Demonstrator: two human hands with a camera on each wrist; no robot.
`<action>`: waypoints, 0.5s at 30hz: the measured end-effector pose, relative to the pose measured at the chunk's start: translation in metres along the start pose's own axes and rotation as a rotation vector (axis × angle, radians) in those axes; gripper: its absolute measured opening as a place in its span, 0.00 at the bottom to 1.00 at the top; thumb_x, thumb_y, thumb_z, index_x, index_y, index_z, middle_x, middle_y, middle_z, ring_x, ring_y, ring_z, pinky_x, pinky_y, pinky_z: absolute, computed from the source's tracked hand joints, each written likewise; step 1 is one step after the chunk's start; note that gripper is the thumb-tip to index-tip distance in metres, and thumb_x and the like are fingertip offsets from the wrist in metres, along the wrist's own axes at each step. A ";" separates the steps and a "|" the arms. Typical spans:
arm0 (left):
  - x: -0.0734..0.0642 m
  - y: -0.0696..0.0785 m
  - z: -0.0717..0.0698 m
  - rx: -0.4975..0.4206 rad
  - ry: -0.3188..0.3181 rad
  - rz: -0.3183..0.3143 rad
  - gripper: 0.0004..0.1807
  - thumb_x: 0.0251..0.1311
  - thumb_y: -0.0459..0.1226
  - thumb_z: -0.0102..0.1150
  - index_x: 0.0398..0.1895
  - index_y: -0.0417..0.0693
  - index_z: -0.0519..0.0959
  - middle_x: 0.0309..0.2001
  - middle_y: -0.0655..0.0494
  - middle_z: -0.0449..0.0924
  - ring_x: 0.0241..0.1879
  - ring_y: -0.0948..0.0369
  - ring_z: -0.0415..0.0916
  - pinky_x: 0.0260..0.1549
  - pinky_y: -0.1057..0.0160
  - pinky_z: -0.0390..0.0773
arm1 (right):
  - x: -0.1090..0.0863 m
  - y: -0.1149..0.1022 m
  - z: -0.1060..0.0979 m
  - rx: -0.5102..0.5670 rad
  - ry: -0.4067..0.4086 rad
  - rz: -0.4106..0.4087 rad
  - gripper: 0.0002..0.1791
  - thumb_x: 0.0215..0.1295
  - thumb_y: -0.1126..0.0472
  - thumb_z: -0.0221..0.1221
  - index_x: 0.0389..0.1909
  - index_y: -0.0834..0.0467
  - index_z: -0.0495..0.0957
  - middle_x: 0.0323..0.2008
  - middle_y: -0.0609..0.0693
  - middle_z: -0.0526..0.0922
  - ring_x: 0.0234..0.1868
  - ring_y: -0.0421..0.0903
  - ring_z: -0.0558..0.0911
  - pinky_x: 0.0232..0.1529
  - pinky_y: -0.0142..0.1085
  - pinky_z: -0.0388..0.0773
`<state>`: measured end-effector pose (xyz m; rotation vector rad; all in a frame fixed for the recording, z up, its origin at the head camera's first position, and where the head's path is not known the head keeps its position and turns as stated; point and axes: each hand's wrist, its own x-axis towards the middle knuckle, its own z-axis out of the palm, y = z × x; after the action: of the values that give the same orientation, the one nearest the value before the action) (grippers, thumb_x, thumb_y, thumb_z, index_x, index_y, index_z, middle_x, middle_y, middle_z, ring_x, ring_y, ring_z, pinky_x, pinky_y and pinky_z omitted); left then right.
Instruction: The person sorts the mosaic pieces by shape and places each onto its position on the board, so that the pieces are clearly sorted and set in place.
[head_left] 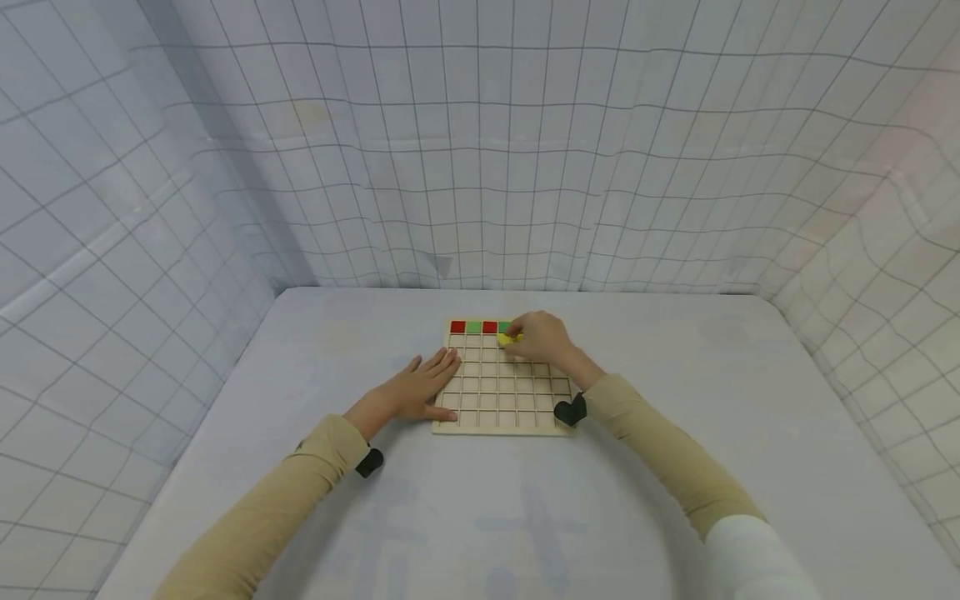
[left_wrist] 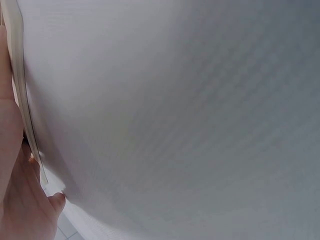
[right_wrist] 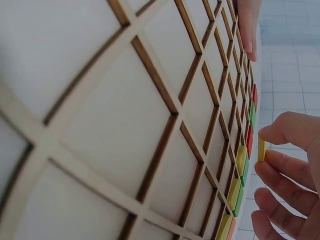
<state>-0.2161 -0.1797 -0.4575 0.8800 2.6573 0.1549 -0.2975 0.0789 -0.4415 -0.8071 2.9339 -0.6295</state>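
A wooden grid board (head_left: 487, 402) lies on the white table, its far row holding red (head_left: 458, 327), green (head_left: 473, 327) and other coloured square tiles. In the right wrist view, several yellow tiles (right_wrist: 233, 194) sit in the row beside these, and an orange tile (right_wrist: 231, 228) shows at the lower end. My right hand (head_left: 542, 337) pinches a yellow tile (right_wrist: 261, 149) between thumb and finger, above the board's far part. It hides some far cells in the head view. My left hand (head_left: 422, 390) rests with spread fingers on the board's left edge; the left wrist view shows it only partly.
Pale sheets with a grid pattern (head_left: 480, 167) hang behind the table and on both sides. White tabletop (head_left: 675, 358) surrounds the board. A dark heart-shaped piece (head_left: 571, 410) is at the right wrist, overlapping the board's near right corner; another (head_left: 370, 462) is at the left wrist.
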 end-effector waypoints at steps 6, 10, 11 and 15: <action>0.000 0.001 0.000 -0.001 -0.003 -0.004 0.54 0.61 0.63 0.51 0.77 0.41 0.39 0.78 0.45 0.31 0.77 0.48 0.29 0.71 0.37 0.42 | 0.007 -0.006 0.003 0.005 -0.004 0.007 0.16 0.57 0.53 0.67 0.42 0.58 0.86 0.41 0.51 0.88 0.37 0.45 0.84 0.34 0.34 0.80; 0.000 0.000 0.001 0.004 -0.001 -0.009 0.54 0.61 0.63 0.50 0.77 0.42 0.38 0.78 0.45 0.31 0.77 0.48 0.29 0.71 0.38 0.42 | 0.013 -0.008 0.006 -0.021 -0.022 0.019 0.17 0.58 0.52 0.66 0.44 0.57 0.86 0.42 0.50 0.88 0.37 0.45 0.84 0.33 0.34 0.80; 0.000 0.000 0.001 0.004 -0.002 -0.009 0.54 0.61 0.63 0.50 0.77 0.42 0.38 0.78 0.46 0.31 0.77 0.48 0.29 0.71 0.38 0.42 | 0.014 -0.008 0.007 -0.032 -0.026 0.021 0.17 0.58 0.51 0.66 0.44 0.56 0.86 0.42 0.49 0.88 0.38 0.44 0.84 0.34 0.33 0.80; 0.000 -0.001 0.001 -0.003 -0.004 -0.013 0.54 0.61 0.63 0.50 0.77 0.42 0.38 0.78 0.46 0.30 0.77 0.49 0.29 0.71 0.38 0.41 | 0.017 -0.009 0.009 -0.044 -0.028 0.018 0.16 0.58 0.51 0.66 0.45 0.55 0.85 0.41 0.48 0.87 0.38 0.44 0.84 0.35 0.34 0.80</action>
<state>-0.2163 -0.1799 -0.4584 0.8614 2.6581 0.1536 -0.3061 0.0600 -0.4448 -0.7854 2.9365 -0.5497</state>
